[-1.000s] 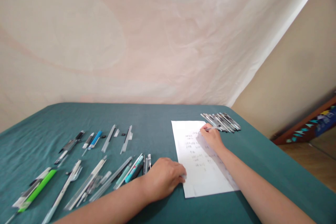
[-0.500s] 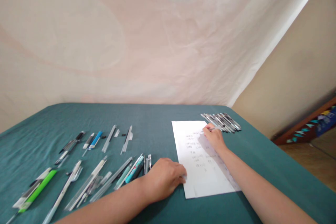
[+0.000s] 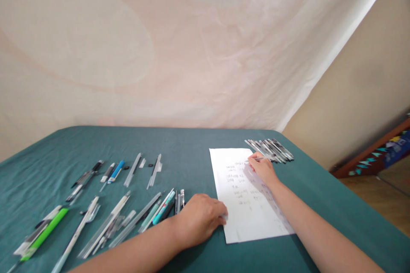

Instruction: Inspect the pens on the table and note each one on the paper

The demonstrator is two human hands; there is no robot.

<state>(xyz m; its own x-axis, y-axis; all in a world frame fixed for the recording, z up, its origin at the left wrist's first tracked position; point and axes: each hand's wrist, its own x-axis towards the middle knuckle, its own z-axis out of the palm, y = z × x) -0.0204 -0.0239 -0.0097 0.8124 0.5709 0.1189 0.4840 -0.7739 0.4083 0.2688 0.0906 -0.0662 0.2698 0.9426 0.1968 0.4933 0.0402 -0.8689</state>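
Note:
My right hand (image 3: 262,169) is closed in a writing grip round a slim pen (image 3: 265,158). Its tip is at the upper part of a white sheet of paper (image 3: 246,224), near the top line of small handwriting. The hand casts a shadow over the sheet. At the paper's left edge rests my left hand (image 3: 203,217), its fingers curled together. Something small and pale shows at those fingertips, too blurred to name. Just left of that wrist lie several pens, among them a turquoise one (image 3: 164,208).
A row of pens (image 3: 275,149) lies beyond the paper at the right. Across the left of the green tablecloth (image 3: 185,149) are scattered more pens, a bright green one (image 3: 48,232), a blue one (image 3: 115,171), clear barrels (image 3: 132,170) and small caps. A pale curtain (image 3: 192,51) hangs behind.
My right hand and the pen have shifted very slightly to the right along the top line. My left hand stays at the paper's edge.

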